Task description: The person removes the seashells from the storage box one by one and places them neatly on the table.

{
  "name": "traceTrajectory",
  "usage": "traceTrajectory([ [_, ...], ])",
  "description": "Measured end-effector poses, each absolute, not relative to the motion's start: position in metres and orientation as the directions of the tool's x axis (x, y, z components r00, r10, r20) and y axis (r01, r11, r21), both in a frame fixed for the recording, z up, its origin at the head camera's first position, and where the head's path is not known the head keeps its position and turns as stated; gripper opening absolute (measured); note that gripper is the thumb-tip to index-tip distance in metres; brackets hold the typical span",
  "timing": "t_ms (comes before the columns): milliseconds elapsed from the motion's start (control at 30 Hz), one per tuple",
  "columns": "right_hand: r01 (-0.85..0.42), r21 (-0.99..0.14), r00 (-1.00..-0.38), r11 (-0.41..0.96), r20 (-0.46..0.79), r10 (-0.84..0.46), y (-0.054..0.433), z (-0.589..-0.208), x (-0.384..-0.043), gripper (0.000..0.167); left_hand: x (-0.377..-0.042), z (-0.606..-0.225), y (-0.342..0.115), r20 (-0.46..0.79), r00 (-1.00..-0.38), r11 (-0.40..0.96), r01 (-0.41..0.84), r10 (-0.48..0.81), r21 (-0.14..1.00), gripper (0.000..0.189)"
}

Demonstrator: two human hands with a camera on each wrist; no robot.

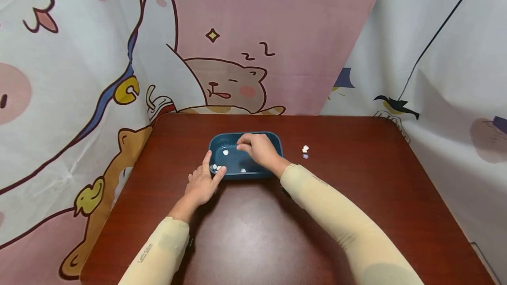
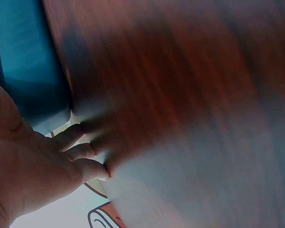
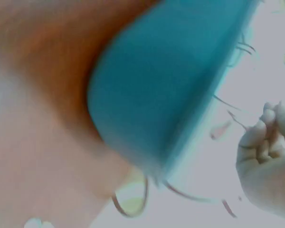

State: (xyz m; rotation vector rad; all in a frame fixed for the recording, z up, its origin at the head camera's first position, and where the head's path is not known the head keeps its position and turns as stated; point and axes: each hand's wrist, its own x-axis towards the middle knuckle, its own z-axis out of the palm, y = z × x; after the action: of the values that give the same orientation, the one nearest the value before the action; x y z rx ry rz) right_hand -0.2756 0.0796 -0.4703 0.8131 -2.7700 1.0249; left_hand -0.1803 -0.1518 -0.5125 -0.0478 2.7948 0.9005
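A dark teal plastic bin (image 1: 245, 177) stands on the table, with several small white shell-like pieces (image 1: 225, 152) inside. My left hand (image 1: 201, 184) is at its near left corner, thumb and forefinger spread along the rim. In the left wrist view its other fingers (image 2: 80, 151) reach down beside the bin toward the tabletop. Over the right half of the bin hovers my right hand (image 1: 259, 148), fingers bent and fingertips close together. In the right wrist view, the curled right hand (image 3: 266, 152) is above the rim; whether something small is between its fingertips cannot be seen.
To the right of the bin, a few small white pieces (image 1: 305, 148) and a purplish one (image 1: 305, 156) lie on the brown wooden table (image 1: 356, 188). Cartoon-printed cloth (image 1: 301, 34) hangs behind the table and along its sides.
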Motion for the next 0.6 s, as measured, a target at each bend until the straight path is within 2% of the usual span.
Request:
traceTrajectory([
  [133,-0.422,-0.662,-0.905,0.619,0.263,-0.336,0.126,-0.43,-0.265,0.023,-0.179,-0.511,-0.153,-0.193,-0.981,0.819,-0.086,0.031,0.567,0.094],
  [333,-0.218,-0.715,-0.976,0.664,0.172,-0.136,0.225,-0.402,-0.259,0.021,-0.179,-0.509,-0.152,-0.186,-0.982,0.813,-0.08,0.035,0.576,0.093],
  [467,-0.15,-0.622,-0.988,0.769,0.059,-0.145,0.265,-0.427,-0.255,0.019,-0.178,-0.508,-0.153,-0.186,-0.982,0.807,-0.081,0.037,0.585,0.092],
  [600,-0.102,-0.527,-0.983,0.844,-0.077,-0.167,0.278,-0.469,-0.249,0.02,-0.178,-0.508,-0.153,-0.193,-0.98,0.808,-0.084,0.038,0.584,0.091],
])
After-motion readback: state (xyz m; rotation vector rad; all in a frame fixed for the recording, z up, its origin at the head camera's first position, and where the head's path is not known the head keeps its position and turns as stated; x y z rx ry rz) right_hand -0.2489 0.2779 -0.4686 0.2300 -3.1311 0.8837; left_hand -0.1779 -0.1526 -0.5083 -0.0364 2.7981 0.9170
